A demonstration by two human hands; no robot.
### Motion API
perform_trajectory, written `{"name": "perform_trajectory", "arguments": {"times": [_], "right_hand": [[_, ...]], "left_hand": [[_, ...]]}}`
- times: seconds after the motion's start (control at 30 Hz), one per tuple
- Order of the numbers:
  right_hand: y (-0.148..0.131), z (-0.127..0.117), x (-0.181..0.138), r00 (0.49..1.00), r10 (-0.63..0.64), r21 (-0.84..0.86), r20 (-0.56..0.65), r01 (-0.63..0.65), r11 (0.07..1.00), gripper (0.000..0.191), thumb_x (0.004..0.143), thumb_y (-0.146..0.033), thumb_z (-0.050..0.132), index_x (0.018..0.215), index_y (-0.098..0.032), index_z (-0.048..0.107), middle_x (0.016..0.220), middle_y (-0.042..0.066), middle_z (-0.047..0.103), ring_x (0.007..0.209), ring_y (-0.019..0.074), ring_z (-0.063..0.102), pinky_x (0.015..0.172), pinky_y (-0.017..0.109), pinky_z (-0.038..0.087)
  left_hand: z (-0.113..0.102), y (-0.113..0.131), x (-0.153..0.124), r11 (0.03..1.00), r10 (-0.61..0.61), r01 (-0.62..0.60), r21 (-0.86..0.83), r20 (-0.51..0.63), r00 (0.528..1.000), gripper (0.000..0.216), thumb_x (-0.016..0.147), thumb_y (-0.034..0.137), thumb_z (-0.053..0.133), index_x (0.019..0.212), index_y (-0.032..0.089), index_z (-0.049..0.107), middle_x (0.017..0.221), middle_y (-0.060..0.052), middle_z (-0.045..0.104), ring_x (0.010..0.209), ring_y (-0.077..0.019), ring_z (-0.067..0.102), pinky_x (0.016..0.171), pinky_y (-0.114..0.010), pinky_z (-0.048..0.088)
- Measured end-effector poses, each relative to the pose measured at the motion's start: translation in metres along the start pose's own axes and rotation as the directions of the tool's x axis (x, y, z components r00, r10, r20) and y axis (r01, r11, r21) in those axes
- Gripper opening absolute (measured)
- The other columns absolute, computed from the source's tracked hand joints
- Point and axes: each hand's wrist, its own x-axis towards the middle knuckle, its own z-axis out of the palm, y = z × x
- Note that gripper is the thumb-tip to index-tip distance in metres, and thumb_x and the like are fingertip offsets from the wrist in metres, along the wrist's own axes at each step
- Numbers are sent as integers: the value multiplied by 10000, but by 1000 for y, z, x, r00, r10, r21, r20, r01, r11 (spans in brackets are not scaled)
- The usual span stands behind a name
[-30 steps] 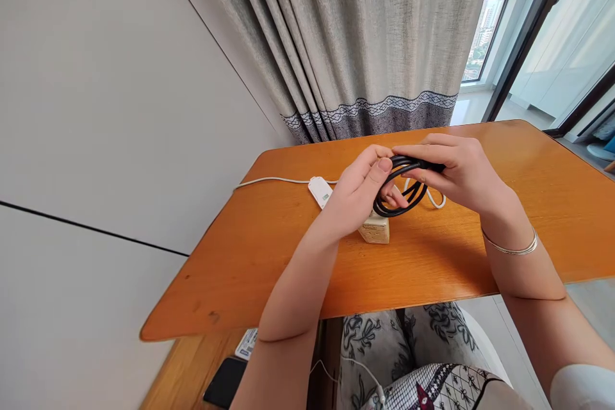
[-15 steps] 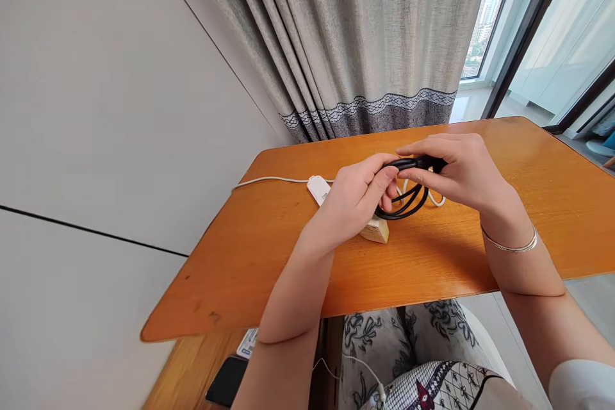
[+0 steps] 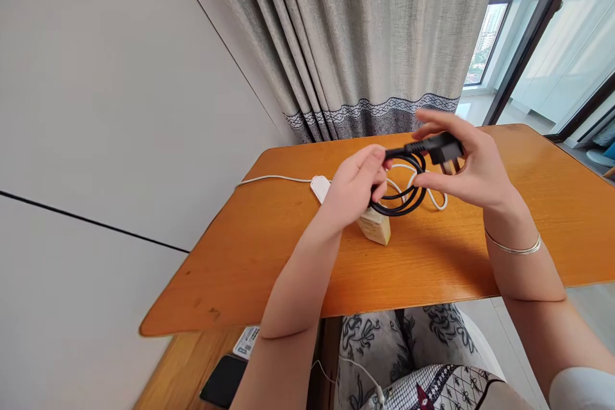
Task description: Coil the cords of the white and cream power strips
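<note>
A coiled black power cord [image 3: 401, 208] hangs above the table. My left hand [image 3: 354, 182] is closed on the coil and on a cord end, thumb on top. The cord's black plug [image 3: 444, 148] has metal prongs pointing down and sits in the space between the thumb and fingers of my right hand [image 3: 478, 163]. That hand is open, its fingers spread around the plug; whether the plug touches the palm is hard to see. Below my left hand lie a white power strip end [image 3: 319, 186] and a pale yellowish block [image 3: 377, 228], partly hidden.
A white cable [image 3: 276, 177] crosses the orange-brown wooden table [image 3: 230, 256], with a white loop [image 3: 439, 202] behind the black coil. A curtain [image 3: 375, 32] hangs at the far edge. A black phone [image 3: 225, 381] lies lower left, below the tabletop.
My right hand has loosened and spread its fingers, so the plug and prongs now show. My left hand has shifted slightly left and up, with its thumb higher on the cord.
</note>
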Motion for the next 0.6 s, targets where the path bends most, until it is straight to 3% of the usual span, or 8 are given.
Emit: {"name": "perform_trajectory", "arguments": {"times": [0.07, 0.13, 0.27, 0.43, 0.6], "right_hand": [[7, 3, 0, 996, 53, 176, 68, -64, 982, 760, 775, -659, 789, 1398, -271, 594, 1168, 87, 738, 977, 228, 724, 804, 364, 608], [13, 9, 1, 976, 81, 338, 202, -147, 930, 738, 817, -675, 740, 1409, -269, 567, 1126, 82, 747, 954, 212, 731, 807, 361, 617], [16, 23, 4, 919, 61, 504, 390, -268, 821, 745, 800, -732, 716, 1325, -217, 599, 1111, 106, 753, 1031, 224, 728, 861, 369, 621], [14, 38, 5, 929, 196, 521, 313, -341, 783, 541, 856, -641, 718, 1157, -201, 628, 954, 67, 776, 911, 199, 753, 814, 337, 630], [15, 48, 7, 935, 346, 468, 80, -341, 815, 511, 877, -715, 622, 912, -205, 609, 594, -24, 662, 543, 140, 664, 527, 242, 532]], "left_hand": [[0, -1, 6, 991, -47, 33, -127, -105, 993, 466, 919, 615, 642, 737, 199, 534, 536, 74, 366, 391, -52, 329, 399, -209, 288], [1, -3, 9, 977, -72, 38, -209, -160, 985, 471, 913, 627, 644, 741, 206, 523, 518, 85, 319, 382, -54, 328, 392, -203, 298], [3, -11, 12, 980, 0, -57, -192, -284, 959, 436, 930, 610, 631, 763, 223, 517, 503, 85, 330, 386, -72, 396, 397, -203, 314], [5, -20, 14, 985, 73, -121, -126, -332, 940, 395, 950, 567, 626, 780, 222, 536, 503, 94, 348, 390, -76, 453, 433, -197, 364], [3, -6, 11, 976, -60, 30, -217, -134, 989, 368, 948, 540, 647, 846, 190, 595, 515, 92, 394, 445, -90, 556, 493, -193, 446]]}}
